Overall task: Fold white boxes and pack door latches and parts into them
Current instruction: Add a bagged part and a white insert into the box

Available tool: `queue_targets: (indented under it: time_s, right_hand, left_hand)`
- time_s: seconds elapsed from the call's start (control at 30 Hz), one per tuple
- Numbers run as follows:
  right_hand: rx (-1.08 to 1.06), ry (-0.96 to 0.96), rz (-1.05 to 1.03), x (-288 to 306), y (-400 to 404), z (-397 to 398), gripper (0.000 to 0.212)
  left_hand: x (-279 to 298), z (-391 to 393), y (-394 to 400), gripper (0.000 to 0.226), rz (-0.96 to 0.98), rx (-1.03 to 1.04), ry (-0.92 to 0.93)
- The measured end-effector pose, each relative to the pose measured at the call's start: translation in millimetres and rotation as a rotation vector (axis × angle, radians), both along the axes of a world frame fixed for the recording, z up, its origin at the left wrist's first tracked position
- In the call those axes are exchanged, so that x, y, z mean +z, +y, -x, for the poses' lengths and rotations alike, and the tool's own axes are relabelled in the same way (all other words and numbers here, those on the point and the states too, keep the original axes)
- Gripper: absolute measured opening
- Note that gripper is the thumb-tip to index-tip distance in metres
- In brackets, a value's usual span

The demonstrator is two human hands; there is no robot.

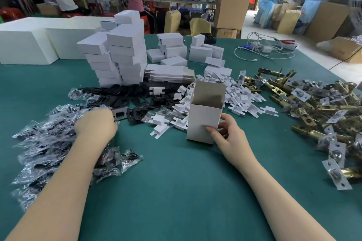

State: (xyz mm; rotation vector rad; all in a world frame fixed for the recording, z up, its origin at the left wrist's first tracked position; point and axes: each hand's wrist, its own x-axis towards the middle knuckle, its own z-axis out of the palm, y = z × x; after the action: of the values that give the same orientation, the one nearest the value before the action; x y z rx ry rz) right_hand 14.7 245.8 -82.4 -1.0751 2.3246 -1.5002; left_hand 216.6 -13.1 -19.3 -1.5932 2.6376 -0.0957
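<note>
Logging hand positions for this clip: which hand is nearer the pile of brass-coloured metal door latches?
Right. The right hand grips the open white cardboard box just left of the brass-coloured metal door latches; the left hand is far across, over the clear plastic parts bags.

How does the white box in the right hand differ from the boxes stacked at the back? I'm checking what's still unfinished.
The held white box stands upright with its top flap open and its inside showing; the stacked boxes lie flat and closed. The held box stands alone, gripped by the right hand, while the stacked ones are piled untouched. Both are plain white card boxes of the same kind.
</note>
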Motion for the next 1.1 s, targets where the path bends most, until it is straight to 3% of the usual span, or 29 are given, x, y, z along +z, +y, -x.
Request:
queue_targets:
  time_s: [0.17,0.27,0.33,0.37,0.43,0.5,0.57,0.63,0.8,1.1]
  right_hand:
    - [0.004,-0.021,-0.013,2,1,-1,0.038]
    - [-0.001,-0.04,-0.013,3,1,-1,0.038]
    - [0.002,-0.045,-0.011,3,1,-1,0.037]
    - [0.003,-0.042,-0.01,3,1,-1,0.036]
    - [0.001,-0.041,-0.01,3,1,-2,0.037]
    - [-0.001,-0.041,-0.014,4,1,-2,0.039]
    - [0.0,-0.037,-0.019,4,1,-2,0.039]
    - [0.003,-0.039,-0.02,4,1,-2,0.037]
    - [0.002,-0.047,-0.012,4,1,-2,0.036]
    - [0.005,-0.047,-0.008,6,1,-3,0.033]
  left_hand:
    - [2,-1,-4,0.027,-0.029,0.006,0.097]
    - [1,-1,0,0.028,0.161,-0.014,0.214]
    - [1,1,6,0.028,0.274,-0.125,0.507]
    - [1,3,11,0.026,0.223,-0.183,0.726]
    - [3,10,18,0.018,-0.13,-0.251,1.161]
    - [8,16,28,0.016,-0.659,-0.216,1.454]
    - [12,20,36,0.019,-1.089,-0.148,1.553]
    - [13,22,38,0.024,-1.335,-0.114,1.558]
    - [10,24,43,0.035,-1.636,-0.178,1.533]
    - [2,32,63,0.026,-1.781,-0.142,1.534]
